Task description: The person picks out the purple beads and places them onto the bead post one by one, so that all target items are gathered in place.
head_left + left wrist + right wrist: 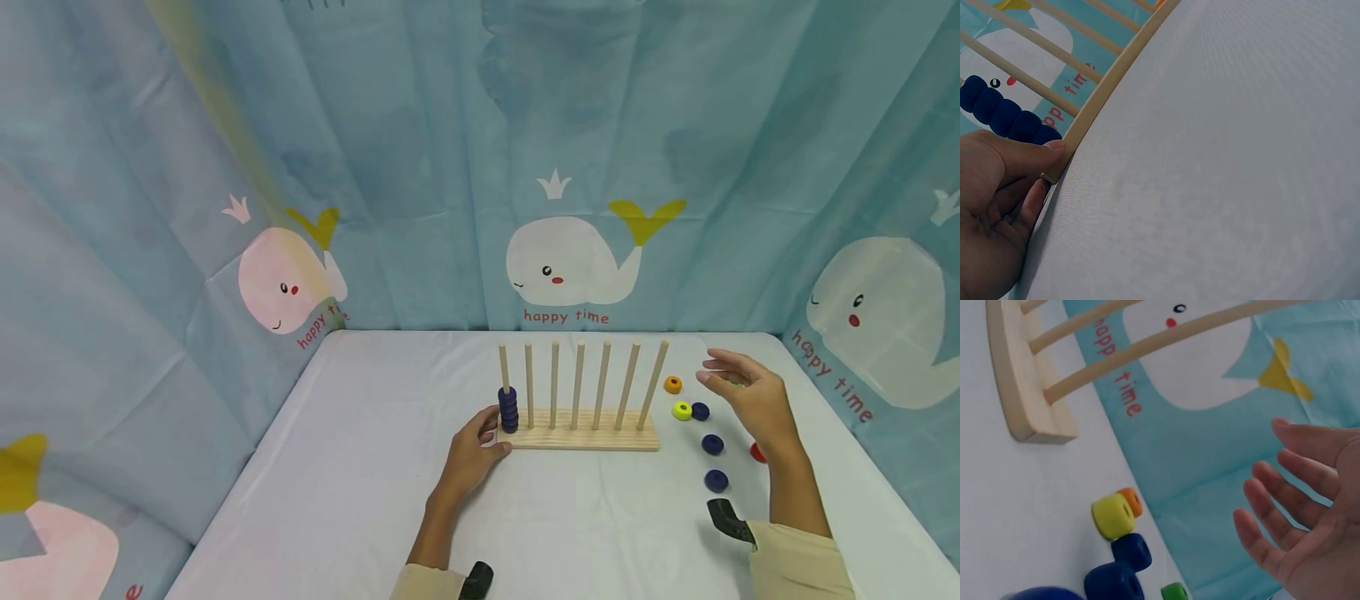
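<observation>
A wooden peg rack (585, 443) stands upright on the table, a row of several thin pegs rising from its base. Several dark blue beads (508, 410) are stacked on its leftmost peg; the other pegs are bare. My left hand (471, 457) grips the left end of the base, thumb at the front edge and fingers round the end. To the right of the rack, my right hand (753, 402) hovers over the loose beads, its fingers loosely extended and nothing in them. In the right wrist view its palm (1329, 550) shows bare.
Loose beads lie right of the rack: an orange bead (672, 384), a yellow bead (682, 410), blue beads (712, 444) and a red bead (758, 452) partly behind the right forearm. A green bead (1175, 591) shows in the right wrist view. A whale-print curtain (420, 167) surrounds the white table (337, 467).
</observation>
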`<state>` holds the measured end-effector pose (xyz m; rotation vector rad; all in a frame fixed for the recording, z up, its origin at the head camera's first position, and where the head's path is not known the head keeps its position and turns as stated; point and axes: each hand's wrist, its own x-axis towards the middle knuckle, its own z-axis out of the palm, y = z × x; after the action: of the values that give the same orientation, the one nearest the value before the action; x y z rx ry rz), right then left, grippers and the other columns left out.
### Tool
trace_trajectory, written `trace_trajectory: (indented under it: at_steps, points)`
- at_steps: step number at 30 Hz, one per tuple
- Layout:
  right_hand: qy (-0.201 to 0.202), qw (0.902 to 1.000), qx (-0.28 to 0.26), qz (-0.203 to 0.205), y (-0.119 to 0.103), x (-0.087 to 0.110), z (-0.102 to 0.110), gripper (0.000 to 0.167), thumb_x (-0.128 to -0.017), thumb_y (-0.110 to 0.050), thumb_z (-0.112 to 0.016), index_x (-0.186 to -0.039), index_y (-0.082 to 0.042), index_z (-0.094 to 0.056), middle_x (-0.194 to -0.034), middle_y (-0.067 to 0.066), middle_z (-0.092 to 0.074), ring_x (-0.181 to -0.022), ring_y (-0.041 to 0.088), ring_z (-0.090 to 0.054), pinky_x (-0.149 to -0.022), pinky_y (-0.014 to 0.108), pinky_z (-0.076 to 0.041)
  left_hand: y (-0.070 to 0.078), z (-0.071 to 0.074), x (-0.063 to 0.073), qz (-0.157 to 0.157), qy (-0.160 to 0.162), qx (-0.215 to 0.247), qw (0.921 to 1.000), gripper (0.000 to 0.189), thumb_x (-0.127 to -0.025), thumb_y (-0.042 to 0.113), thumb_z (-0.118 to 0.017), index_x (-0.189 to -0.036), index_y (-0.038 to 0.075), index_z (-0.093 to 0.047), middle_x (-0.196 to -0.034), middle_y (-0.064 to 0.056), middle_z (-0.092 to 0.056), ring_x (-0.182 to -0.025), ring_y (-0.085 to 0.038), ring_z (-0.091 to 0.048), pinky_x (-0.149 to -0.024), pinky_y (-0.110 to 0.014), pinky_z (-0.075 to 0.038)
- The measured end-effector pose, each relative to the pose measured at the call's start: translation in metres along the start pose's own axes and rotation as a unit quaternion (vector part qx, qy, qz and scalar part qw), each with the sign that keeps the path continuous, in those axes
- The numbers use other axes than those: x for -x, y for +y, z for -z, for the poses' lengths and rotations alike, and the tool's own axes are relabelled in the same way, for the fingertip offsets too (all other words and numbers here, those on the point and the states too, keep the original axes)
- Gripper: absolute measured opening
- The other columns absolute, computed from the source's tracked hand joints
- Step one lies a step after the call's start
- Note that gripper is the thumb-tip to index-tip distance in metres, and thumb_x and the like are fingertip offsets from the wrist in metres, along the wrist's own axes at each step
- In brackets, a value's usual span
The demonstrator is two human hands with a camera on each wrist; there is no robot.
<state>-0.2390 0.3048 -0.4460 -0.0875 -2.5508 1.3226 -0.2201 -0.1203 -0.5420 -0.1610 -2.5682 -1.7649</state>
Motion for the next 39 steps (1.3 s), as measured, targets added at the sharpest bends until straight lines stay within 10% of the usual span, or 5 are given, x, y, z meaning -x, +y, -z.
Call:
trace_trajectory:
  at_steps: [2, 9, 16, 39]
  points:
    - [-0.01, 0.9999, 0.001, -0.008, 0.006, -0.001, -0.001, 0.065, -0.104, -0.047, -0.066, -0.155, -0.008, -0.054, -0.141, 0.023, -0.065, -0.129, 0.032, -0.062, -0.108, 0.071, -0.049, 0.0, 0.0, 0.0, 0.001, 0.0, 0.0, 1.0, 0.066, -0.093, 0.008, -0.08, -0.154, 0.01, -0.054, -0.145, -0.014, -0.064, -0.135, -0.031, -0.06, -0.114, -0.044, -0.053]
    - [-0.041, 0.9986, -0.013, -0.031, 0.022, -0.003, -0.003, 0.069, -0.104, -0.048, -0.066, -0.156, -0.006, -0.05, -0.145, 0.027, -0.061, -0.107, -0.004, -0.057, -0.108, 0.074, -0.047, 0.002, 0.0, 0.001, 0.004, -0.001, 0.004, 1.0, 0.066, -0.093, 0.007, -0.079, -0.154, 0.009, -0.054, -0.144, -0.015, -0.065, -0.134, -0.031, -0.061, -0.113, -0.043, -0.053]
    - [-0.08, 0.9939, -0.031, -0.069, 0.033, -0.005, -0.005, 0.071, -0.106, -0.047, -0.063, -0.16, -0.005, -0.044, -0.153, 0.029, -0.053, -0.139, 0.05, -0.051, -0.11, 0.082, -0.038, 0.001, 0.0, 0.0, 0.003, -0.001, -0.001, 1.0, 0.066, -0.093, 0.008, -0.079, -0.154, 0.009, -0.054, -0.145, -0.015, -0.064, -0.134, -0.031, -0.061, -0.114, -0.045, -0.053]
    - [-0.135, 0.9874, -0.013, -0.082, 0.063, -0.011, -0.013, 0.069, -0.101, -0.023, -0.073, -0.158, 0.002, -0.042, -0.153, 0.034, -0.051, -0.139, 0.054, -0.05, -0.113, 0.076, -0.038, -0.001, -0.001, 0.0, 0.008, 0.004, -0.009, 0.9999, 0.065, -0.093, 0.008, -0.079, -0.154, 0.011, -0.055, -0.148, -0.015, -0.063, -0.136, -0.032, -0.061, -0.114, -0.045, -0.053]
